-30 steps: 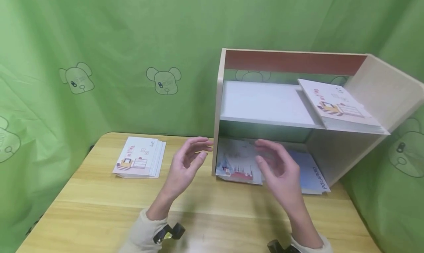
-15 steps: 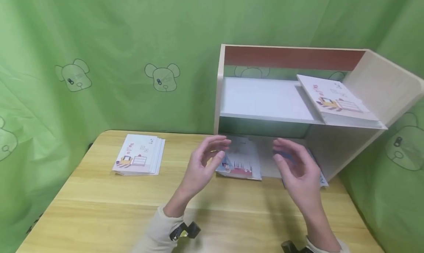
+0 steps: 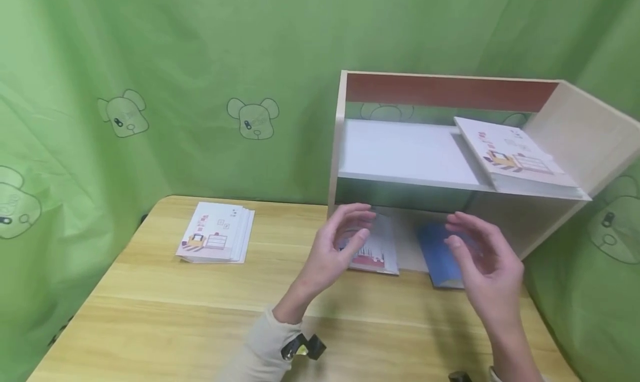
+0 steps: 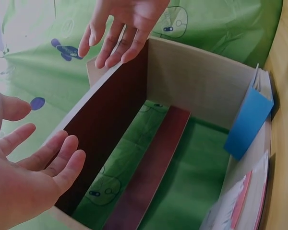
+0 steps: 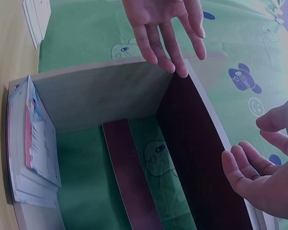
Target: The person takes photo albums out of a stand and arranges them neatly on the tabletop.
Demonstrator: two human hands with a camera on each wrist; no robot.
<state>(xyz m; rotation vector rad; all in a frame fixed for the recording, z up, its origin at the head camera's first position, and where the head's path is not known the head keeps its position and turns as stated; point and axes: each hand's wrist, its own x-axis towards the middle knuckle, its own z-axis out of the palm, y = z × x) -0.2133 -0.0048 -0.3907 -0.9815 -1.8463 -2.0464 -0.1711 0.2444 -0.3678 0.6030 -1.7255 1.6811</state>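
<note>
My left hand (image 3: 336,249) hovers before the lower left of a wooden shelf unit (image 3: 415,179), fingers loosely bent with nothing in them. To its right, my right hand (image 3: 489,262) is held up in the same loose curve, in front of a blue book (image 3: 436,255) in the lower compartment. Partly behind my left hand lies a pale illustrated book (image 3: 385,243) with a red lower edge. Both wrist views show the hands apart, palms facing, and holding nothing. In the right wrist view, the pale book (image 5: 41,139) lies on the lower board with several others beneath it.
White illustrated books (image 3: 515,157) lie on the upper shelf at the right. A stack of similar books (image 3: 212,232) sits on the wooden table (image 3: 165,315) at the left. Green curtains (image 3: 290,43) with bear prints hang behind and at the sides.
Both hands have moved to the right across the shelf front, keeping a similar loose curve and gap. More of the blue book shows now, while the left hand covers part of the pale book.
</note>
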